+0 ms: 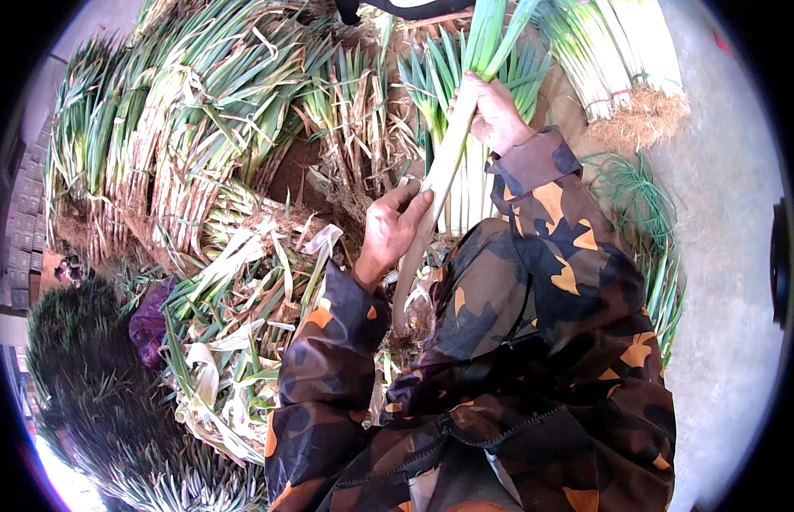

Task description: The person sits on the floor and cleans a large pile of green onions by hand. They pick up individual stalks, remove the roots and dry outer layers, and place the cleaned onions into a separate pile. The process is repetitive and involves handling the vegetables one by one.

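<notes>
A long green onion stalk [449, 157] slants across the middle, green leaves up and roots down near my knee. My right hand [496, 115] is closed around its upper part, just below where the leaves fork. Lower down, my left hand [393, 224] pinches the side of the white shank between thumb and fingers. Whether a strip of outer skin is in that pinch cannot be told. Behind the stalk stand cleaned green onions [470, 192] with white shanks, partly covered by my right hand and sleeve.
Untrimmed green onion bundles [185, 128] fill the upper left. Peeled leaves and skins [243, 358] lie heaped left of my knees, beside a purple mesh bag [150, 323]. Tied white bundles [621, 70] lie upper right, above green twine [640, 198] on the concrete floor [723, 307].
</notes>
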Demonstrator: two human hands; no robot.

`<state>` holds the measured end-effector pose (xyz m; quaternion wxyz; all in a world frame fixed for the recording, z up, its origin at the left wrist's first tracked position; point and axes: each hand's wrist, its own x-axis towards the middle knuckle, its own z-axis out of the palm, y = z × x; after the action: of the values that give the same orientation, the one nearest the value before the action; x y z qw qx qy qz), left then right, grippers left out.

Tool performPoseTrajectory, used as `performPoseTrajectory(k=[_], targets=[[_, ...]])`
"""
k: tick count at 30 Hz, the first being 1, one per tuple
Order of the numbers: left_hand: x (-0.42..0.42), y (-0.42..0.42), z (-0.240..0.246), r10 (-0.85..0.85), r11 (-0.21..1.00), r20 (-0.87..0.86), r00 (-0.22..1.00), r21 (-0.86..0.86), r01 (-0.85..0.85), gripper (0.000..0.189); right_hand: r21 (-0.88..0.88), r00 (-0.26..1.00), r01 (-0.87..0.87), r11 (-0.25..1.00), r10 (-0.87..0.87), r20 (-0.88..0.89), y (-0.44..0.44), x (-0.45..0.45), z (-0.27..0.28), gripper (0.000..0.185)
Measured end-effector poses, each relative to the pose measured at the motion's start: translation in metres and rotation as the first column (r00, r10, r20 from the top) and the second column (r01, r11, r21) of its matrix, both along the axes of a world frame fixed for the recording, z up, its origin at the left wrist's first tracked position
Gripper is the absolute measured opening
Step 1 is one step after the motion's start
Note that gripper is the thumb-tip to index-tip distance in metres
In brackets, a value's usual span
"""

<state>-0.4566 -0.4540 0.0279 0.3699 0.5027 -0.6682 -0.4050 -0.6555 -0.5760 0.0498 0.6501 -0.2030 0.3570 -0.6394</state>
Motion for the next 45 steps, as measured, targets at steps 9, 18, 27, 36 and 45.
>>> performPoseTrajectory(k=[9,18,27,36,45], targets=[[0.008,0.013,-0.013,0.047,0.996,-0.366,0.929,0.093,-0.014,0.015,-0.134,0.949,-0.219,0.967,0.243,0.203,0.001,0.005,-0.004,0.022],[0.038,0.026,0.011,0.069,0.899,-0.894,0.443,0.248,0.361,0.011,-0.103,0.968,-0.247,0.963,0.251,0.022,0.014,0.017,-0.006,0.031],[0.265,0.093,0.070,0.172,0.977,-0.981,-0.086,0.182,-0.115,0.020,-0.118,0.908,-0.126,0.985,0.067,-0.413,0.013,-0.001,-0.014,0.038],[0.351,0.146,-0.025,0.422,0.696,0.905,0.046,-0.292,-0.656,0.067,-0.264,0.677,-0.212,0.941,-0.053,-0.734,0.006,0.001,-0.017,0.062],[0.011,0.023,-0.024,-0.040,0.937,-0.059,0.997,0.343,0.058,0.100,-0.290,0.739,-0.264,0.920,0.000,-0.673,0.003,-0.006,-0.020,0.059]])
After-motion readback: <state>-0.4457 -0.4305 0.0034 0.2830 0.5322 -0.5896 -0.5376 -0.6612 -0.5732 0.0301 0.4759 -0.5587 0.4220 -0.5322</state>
